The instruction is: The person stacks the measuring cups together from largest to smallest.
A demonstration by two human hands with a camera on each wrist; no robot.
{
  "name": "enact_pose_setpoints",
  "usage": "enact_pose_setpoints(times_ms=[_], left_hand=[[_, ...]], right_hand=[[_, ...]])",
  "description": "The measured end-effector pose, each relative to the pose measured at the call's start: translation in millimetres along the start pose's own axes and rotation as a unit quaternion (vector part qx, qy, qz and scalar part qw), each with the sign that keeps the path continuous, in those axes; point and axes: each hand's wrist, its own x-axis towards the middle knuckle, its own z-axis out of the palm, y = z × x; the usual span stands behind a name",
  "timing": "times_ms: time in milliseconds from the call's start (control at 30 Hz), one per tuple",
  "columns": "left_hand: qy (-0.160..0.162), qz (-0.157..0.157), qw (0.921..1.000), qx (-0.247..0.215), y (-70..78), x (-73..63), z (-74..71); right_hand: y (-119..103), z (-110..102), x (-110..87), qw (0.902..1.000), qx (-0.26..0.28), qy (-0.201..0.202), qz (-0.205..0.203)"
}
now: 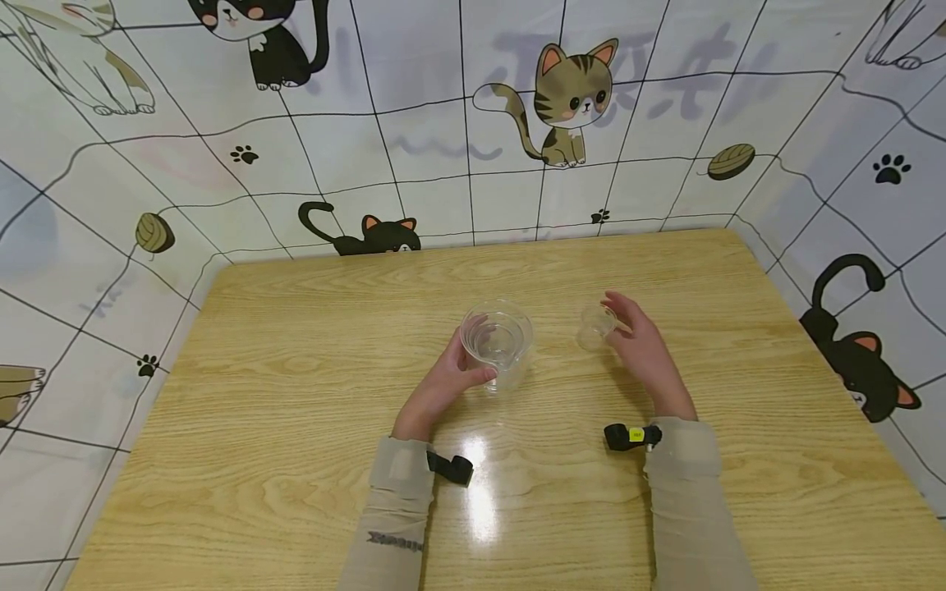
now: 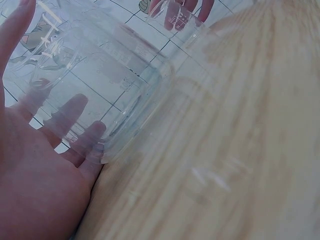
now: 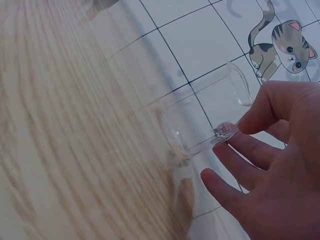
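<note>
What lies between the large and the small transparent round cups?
In the head view, only bare yellowish wooden tabletop separates the large cup from the small cup.

Site: screened-off table booth; wider room type undetermined. Evidence: wood-grain table bounded on three sides by pale gridded sheeting, printed with cartoon cats, yarn balls, paw prints; faint lettering shows on far side.

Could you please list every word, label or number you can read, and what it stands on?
Nothing is legible.
Left sleeve: dark print, too blurred.
Yellow label on right wrist camera: too small.
Large clear vessel, small clear vessel: markings too faint.
Wall: faint marks, unreadable.
</note>
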Motion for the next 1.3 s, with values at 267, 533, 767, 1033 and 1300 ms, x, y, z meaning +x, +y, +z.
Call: enact_pose_setpoints(times_ms=[267, 533, 767, 1033, 1300], left_hand=[[-0.002, 0.000, 1.0000, -0.004, 0.6, 0.1, 0.0], [-0.012, 0.001, 0.9999, -0.010, -0.6, 1.4, -1.0], [-0.013, 0.004, 0.9999, -0.005, 1.4, 1.0, -0.4], [-0.007, 0.006, 0.9999, -0.006, -5.7, 2.3, -2.4], [0.001, 0.009, 0.9999, 0.008, -21.8, 6.0, -6.4]], right_hand=[[5.2, 0.1, 1.0, 0.9998, 0.003, -0.019, 0.006], [8.8, -0.2, 1.6, 0.9991, 0.001, -0.041, 0.008], [9.1, 0.2, 1.8, 0.9977, -0.024, -0.055, 0.033], [10.6, 4.4, 4.3, 0.9970, -0.047, -0.058, 0.022], [10.8, 4.5, 2.7, 0.9967, -0.049, -0.057, 0.029]])
